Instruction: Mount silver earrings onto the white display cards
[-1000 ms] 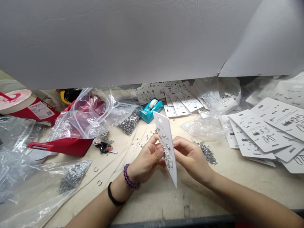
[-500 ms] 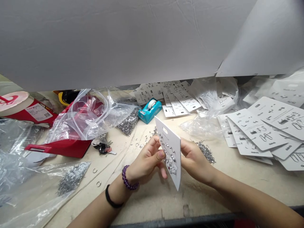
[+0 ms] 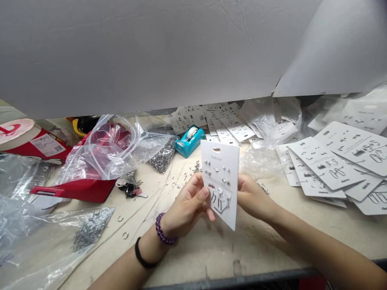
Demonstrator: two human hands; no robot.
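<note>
A white earring card (image 3: pixel 222 165) stands nearly upright above the table, its printed face with several silver studs and hoops turned toward me. My left hand (image 3: pixel 192 201) pinches its left edge, the thumb lying on the front and the fingers behind. Behind the card's right edge is my right hand (image 3: pixel 256 199); its fingertips are hidden by the card, so I cannot tell whether they grip it or work at its back. Small metal earring parts (image 3: pixel 197 166) lie scattered just beyond my left hand, and another little pile (image 3: pixel 262 186) shows past my right hand.
A teal tape dispenser (image 3: pixel 190 141) sits beyond the card. Finished-looking earring cards (image 3: pixel 331 163) overlap at right, more cards (image 3: pixel 232 125) at the back. On the left are a red dustpan (image 3: pixel 78 190), zip bags (image 3: pixel 111 149), a bag of metal pieces (image 3: pixel 93 227) and a red cup (image 3: pixel 45 141).
The earring card has turned from almost edge-on to show more of its front, shifting slightly right. Both hands have stayed close to it.
</note>
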